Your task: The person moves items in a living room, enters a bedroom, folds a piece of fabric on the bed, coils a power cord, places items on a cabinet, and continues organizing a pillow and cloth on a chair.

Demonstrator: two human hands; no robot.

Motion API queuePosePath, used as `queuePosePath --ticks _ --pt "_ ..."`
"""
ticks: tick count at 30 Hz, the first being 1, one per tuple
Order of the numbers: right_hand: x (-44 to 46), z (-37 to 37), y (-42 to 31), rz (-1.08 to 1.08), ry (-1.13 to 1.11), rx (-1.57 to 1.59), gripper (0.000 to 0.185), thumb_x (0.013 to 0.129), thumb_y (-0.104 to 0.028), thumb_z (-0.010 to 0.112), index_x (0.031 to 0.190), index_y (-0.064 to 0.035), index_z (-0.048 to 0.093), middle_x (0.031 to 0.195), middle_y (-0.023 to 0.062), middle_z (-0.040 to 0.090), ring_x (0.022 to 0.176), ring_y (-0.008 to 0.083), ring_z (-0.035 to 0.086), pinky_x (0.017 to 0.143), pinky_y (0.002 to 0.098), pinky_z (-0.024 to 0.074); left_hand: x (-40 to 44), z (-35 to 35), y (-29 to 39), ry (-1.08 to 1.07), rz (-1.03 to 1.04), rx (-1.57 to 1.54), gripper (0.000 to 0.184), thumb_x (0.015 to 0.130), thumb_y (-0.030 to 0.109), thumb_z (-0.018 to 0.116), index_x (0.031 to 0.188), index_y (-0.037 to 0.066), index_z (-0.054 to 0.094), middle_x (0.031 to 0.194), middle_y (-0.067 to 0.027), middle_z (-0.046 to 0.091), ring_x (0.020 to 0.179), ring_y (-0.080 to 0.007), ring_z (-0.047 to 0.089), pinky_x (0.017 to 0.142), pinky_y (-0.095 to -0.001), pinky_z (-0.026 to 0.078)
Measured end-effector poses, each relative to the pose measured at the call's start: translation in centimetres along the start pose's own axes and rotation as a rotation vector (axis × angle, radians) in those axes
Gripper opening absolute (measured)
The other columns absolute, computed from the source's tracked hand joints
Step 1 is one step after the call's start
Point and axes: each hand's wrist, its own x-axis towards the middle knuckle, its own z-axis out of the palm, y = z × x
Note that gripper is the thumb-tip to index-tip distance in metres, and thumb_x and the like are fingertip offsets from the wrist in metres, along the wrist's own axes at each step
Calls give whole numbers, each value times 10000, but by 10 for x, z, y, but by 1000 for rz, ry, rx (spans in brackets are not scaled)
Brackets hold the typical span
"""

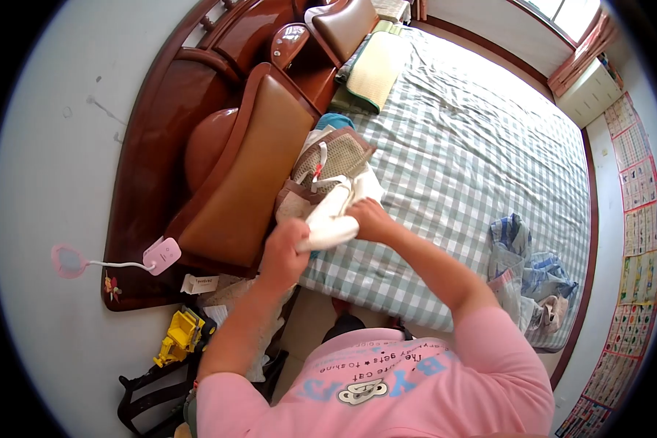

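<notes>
Both my hands are at the near edge of the bed beside the headboard, on a bunched white cloth (pixel 332 219). My left hand (pixel 285 244) is closed round its near left end. Fingers of my right hand (pixel 372 219) are closed on its right side. What kind of cloth it is, I cannot make out. Just beyond it lies a beige and brown woven pillow (pixel 336 157) with a white ribbon across it. Part of a teal cloth (pixel 336 121) shows behind the pillow.
A green checked sheet (pixel 452 146) covers the bed. The brown padded headboard (pixel 248 168) rises on the left, near a pink lamp (pixel 160 255) and yellow toy truck (pixel 182 336). Folded mats (pixel 376 69) lie at the far end; crumpled clothes (pixel 540 277) lie right.
</notes>
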Motion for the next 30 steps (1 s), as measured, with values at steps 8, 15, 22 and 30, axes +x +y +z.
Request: queuePosePath --ticks 8,15,22,30 --pt "-30 83 58 467 190 -96 243 612 -215 723 802 -106 618 806 102 632 830 322 592 753 432 443 -53 4 -19 146 -262 -66 281 637 -127 615 774 50 445 765 -94 561 689 -236 561 642 -292 454" --pt "-22 -39 69 267 482 -352 208 652 -64 650 853 -79 599 903 95 617 971 316 541 820 400 412 -68 39 4 109 -359 -338 267 670 -99 641 780 58 456 806 -97 574 723 -230 576 668 -293 457" --pt "-26 -69 106 361 284 -471 131 666 -43 604 786 -92 616 862 55 597 977 284 531 905 463 363 -84 99 -30 34 -568 -509 233 656 -58 584 851 40 503 806 -102 556 760 -248 563 706 -317 454" --pt "154 -32 130 9 225 -562 229 731 -40 548 895 -153 660 1042 34 554 1116 232 471 1075 544 201 -65 77 -204 453 -1039 -653 311 696 -59 483 979 63 445 923 -45 494 824 -123 494 766 -262 445"
